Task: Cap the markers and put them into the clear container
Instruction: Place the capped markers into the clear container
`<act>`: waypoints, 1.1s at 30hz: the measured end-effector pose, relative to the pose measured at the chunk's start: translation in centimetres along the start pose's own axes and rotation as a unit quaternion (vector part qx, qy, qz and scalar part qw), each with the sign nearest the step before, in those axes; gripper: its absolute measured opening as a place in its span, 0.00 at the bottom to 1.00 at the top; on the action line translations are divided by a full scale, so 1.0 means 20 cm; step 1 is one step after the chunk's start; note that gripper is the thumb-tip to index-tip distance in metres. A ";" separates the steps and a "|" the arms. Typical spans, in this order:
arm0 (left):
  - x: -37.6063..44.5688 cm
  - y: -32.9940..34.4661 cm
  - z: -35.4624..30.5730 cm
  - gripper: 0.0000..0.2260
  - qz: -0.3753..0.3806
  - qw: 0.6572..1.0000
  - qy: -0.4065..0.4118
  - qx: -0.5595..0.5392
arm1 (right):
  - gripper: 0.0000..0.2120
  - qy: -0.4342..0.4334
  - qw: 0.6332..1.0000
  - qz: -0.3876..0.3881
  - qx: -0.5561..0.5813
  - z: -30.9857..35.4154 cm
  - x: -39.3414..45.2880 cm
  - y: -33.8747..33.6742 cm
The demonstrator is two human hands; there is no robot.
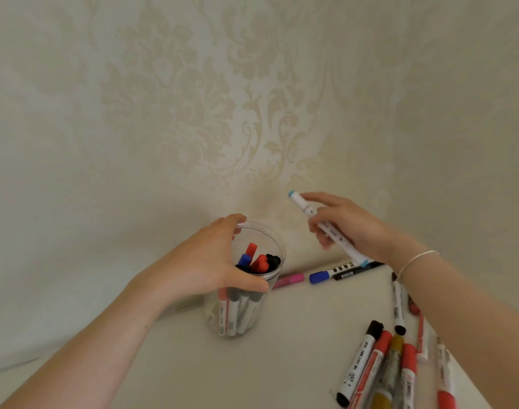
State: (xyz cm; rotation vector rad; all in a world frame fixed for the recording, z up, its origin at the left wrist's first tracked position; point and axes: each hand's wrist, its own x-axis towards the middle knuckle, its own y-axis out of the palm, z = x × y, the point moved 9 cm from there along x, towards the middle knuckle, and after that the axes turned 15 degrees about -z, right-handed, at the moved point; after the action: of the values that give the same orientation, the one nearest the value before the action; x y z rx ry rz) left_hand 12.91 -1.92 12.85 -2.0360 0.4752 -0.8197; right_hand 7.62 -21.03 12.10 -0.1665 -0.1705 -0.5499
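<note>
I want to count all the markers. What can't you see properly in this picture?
Head view only:
- Markers in the clear container: the left hand gripping it covers part, so no exact count.
- White marker in the right hand: blurred, its print unreadable.
- Marker pile: cut off by the bottom edge and partly hidden under the right forearm.
- Pink marker: one end hidden behind the container.

soft even light, wide-angle edge warping

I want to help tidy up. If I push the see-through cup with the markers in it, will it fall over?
It might. The clear container is tall and narrow, so a push near its rim could probably tip it. The markers standing inside likely add weight low down, which helps a little. The left hand grips its rim, perhaps to steady it.
</note>
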 end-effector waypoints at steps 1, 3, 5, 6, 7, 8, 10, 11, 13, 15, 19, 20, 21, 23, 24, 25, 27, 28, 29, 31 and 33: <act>0.00 0.01 -0.01 0.55 0.000 1.000 -0.002 -0.003 | 0.20 -0.024 0.998 -0.008 0.058 0.08 -0.01 0.00; -0.01 0.01 -0.03 0.55 -0.004 1.000 -0.003 -0.004 | 0.16 -0.078 0.984 -0.031 0.156 0.22 -0.03 -0.01; -0.01 0.01 -0.04 0.55 -0.011 1.000 -0.002 -0.003 | 0.12 -0.120 0.966 -0.058 0.220 0.34 -0.07 -0.03; -0.02 0.01 -0.05 0.54 -0.013 1.000 -0.002 -0.002 | 0.10 -0.133 0.958 -0.065 0.244 0.38 -0.09 -0.03; -0.02 0.02 -0.05 0.54 -0.014 1.000 -0.001 -0.002 | 0.09 -0.145 0.953 -0.066 0.257 0.42 -0.11 -0.02; -0.03 0.02 -0.06 0.53 -0.013 1.000 -0.001 -0.001 | 0.09 -0.157 0.952 -0.064 0.253 0.45 -0.13 -0.01; -0.03 0.02 -0.07 0.53 -0.012 1.000 0.002 0.002 | 0.13 -0.182 0.960 -0.060 0.206 0.48 -0.16 0.05; -0.03 0.02 -0.07 0.53 -0.012 1.000 0.002 0.002 | 0.16 -0.194 0.963 -0.058 0.176 0.49 -0.18 0.08; -0.02 0.02 -0.08 0.53 -0.015 1.000 0.002 0.000 | 0.25 -0.219 0.967 -0.058 0.115 0.49 -0.21 0.14; -0.02 0.02 -0.08 0.54 -0.021 1.000 0.002 -0.003 | 0.33 -0.250 0.964 -0.055 0.068 0.47 -0.24 0.19; -0.02 0.02 -0.10 0.53 -0.031 0.999 0.003 -0.016 | 0.26 -0.293 0.951 -0.096 -0.014 0.39 -0.27 0.25; -0.02 0.02 -0.09 0.52 -0.033 0.999 0.000 -0.018 | 0.25 -0.299 0.947 -0.115 -0.031 0.38 -0.27 0.24; -0.02 0.02 -0.09 0.52 -0.033 0.999 -0.004 -0.019 | 0.26 -0.300 0.945 -0.128 -0.039 0.37 -0.26 0.23; -0.01 0.02 -0.09 0.51 -0.028 0.999 -0.010 -0.014 | 0.24 -0.292 0.947 -0.135 -0.016 0.36 -0.25 0.21; -0.01 0.02 -0.09 0.50 -0.025 1.000 -0.010 -0.009 | 0.23 -0.286 0.948 -0.138 -0.008 0.34 -0.25 0.21; -0.02 0.02 -0.10 0.48 -0.022 1.000 -0.009 -0.007 | 0.21 -0.286 0.947 -0.146 -0.022 0.33 -0.24 0.21; -0.02 0.03 -0.12 0.44 -0.018 1.000 -0.005 -0.017 | 0.19 -0.292 0.939 -0.142 -0.116 0.30 -0.23 0.25; -0.02 0.03 -0.12 0.42 -0.017 1.000 -0.004 -0.023 | 0.16 -0.297 0.932 -0.128 -0.165 0.28 -0.23 0.29; -0.01 0.03 -0.13 0.41 -0.015 1.000 -0.002 -0.025 | 0.13 -0.299 0.928 -0.115 -0.191 0.26 -0.22 0.31; -0.01 0.04 -0.13 0.44 -0.012 1.000 0.001 -0.027 | 0.07 -0.300 0.926 -0.097 -0.207 0.22 -0.21 0.32; 0.00 0.04 -0.11 0.50 -0.010 1.000 0.000 -0.023 | 0.08 -0.314 0.918 -0.079 -0.229 0.19 -0.20 0.33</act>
State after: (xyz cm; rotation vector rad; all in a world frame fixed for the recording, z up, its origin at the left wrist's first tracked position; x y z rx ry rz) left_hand 11.27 -3.61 13.13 -2.0869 0.4777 -0.8280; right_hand 7.32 -12.66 14.23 -0.7951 -0.6869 -0.6796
